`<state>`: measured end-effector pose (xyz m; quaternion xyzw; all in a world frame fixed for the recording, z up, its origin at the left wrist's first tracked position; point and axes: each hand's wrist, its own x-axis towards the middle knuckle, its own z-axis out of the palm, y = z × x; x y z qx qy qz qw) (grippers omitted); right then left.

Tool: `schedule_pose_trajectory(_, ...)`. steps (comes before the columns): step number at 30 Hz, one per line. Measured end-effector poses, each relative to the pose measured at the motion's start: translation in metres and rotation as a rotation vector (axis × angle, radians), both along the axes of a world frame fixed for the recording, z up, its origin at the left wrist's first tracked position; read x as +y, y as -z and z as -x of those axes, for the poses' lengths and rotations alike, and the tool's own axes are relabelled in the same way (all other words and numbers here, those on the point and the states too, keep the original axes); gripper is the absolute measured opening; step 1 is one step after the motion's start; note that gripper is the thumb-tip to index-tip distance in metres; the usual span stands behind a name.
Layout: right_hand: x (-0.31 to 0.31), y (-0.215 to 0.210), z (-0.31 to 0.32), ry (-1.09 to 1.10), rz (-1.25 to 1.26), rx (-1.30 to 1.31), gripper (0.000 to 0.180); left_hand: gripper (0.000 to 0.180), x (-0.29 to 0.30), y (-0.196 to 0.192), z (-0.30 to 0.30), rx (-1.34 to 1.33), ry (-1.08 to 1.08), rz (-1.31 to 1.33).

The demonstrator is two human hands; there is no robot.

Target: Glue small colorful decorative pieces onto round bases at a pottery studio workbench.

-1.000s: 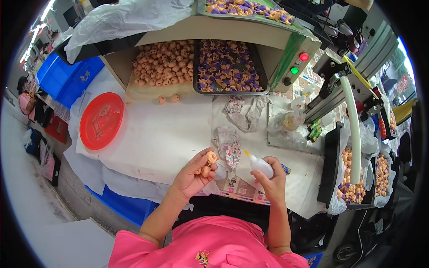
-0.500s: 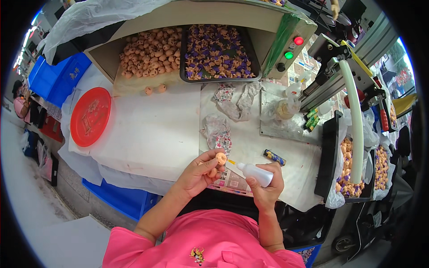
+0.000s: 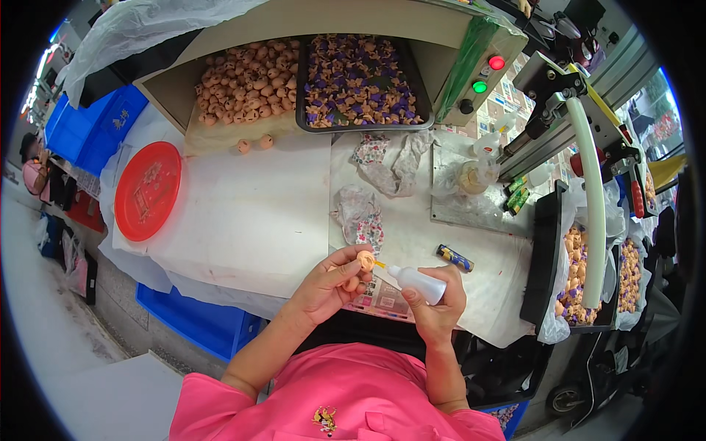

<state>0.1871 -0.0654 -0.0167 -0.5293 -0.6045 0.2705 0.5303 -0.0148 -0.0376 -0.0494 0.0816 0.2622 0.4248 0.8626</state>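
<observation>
Between the thumb and fingers of my left hand [image 3: 318, 290] sits a small peach-coloured hollow doll head [image 3: 365, 259], its round opening facing up. Lower in the same hand, one or more similar peach pieces [image 3: 351, 284] are tucked against the fingers. My right hand [image 3: 440, 312] is wrapped round a white squeeze bottle [image 3: 422, 286], tilted toward the left. Its thin yellow nozzle meets the edge of the doll head; whether the tip is inside the opening I cannot tell. Both hands are above the table's near edge.
Peach doll heads [image 3: 246, 84] are heaped at the back, beside a black tray [image 3: 364, 126] of purple-and-peach pieces. A red plate [image 3: 147, 192] lies left. Crumpled cloth [image 3: 359, 213], a dark blue tube [image 3: 455, 258] and a lever press [image 3: 559, 110] are on the right, near a black bin [image 3: 543, 268].
The bottle has shifted slightly left, and its nozzle now reaches the doll head, where there was a small gap before. The doll head is turned slightly. The whole view has shifted a little.
</observation>
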Motion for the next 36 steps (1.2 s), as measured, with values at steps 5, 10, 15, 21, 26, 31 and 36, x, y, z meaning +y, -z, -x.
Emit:
schedule_pose_trajectory(5,0.002,-0.002,0.0,0.015,-0.027,-0.047,0.04,0.036,0.002,0.001,0.001,0.001,-0.008,0.014)
schedule_pose_trajectory(10,0.0,-0.003,-0.007,0.014,-0.041,-0.063,0.036,0.035,0.003,0.003,-0.004,0.009,-0.022,0.023)
schedule_pose_trajectory(15,-0.001,-0.006,-0.014,0.003,-0.067,-0.099,0.035,0.036,0.004,0.005,-0.007,0.019,-0.021,0.004)
schedule_pose_trajectory(21,-0.003,-0.004,-0.014,0.002,-0.053,-0.078,0.036,0.037,0.004,0.006,-0.009,0.025,-0.012,-0.005)
schedule_pose_trajectory(26,0.0,-0.005,-0.012,0.015,-0.084,-0.073,0.034,0.038,0.003,0.007,-0.009,0.028,-0.006,-0.015)
schedule_pose_trajectory(31,0.003,-0.002,-0.01,-0.006,-0.043,-0.051,0.036,0.038,0.005,0.007,-0.009,0.03,0.004,-0.015)
schedule_pose_trajectory(36,0.004,0.002,-0.008,-0.006,-0.047,-0.04,0.037,0.038,0.006,0.008,-0.008,0.04,0.007,-0.001)
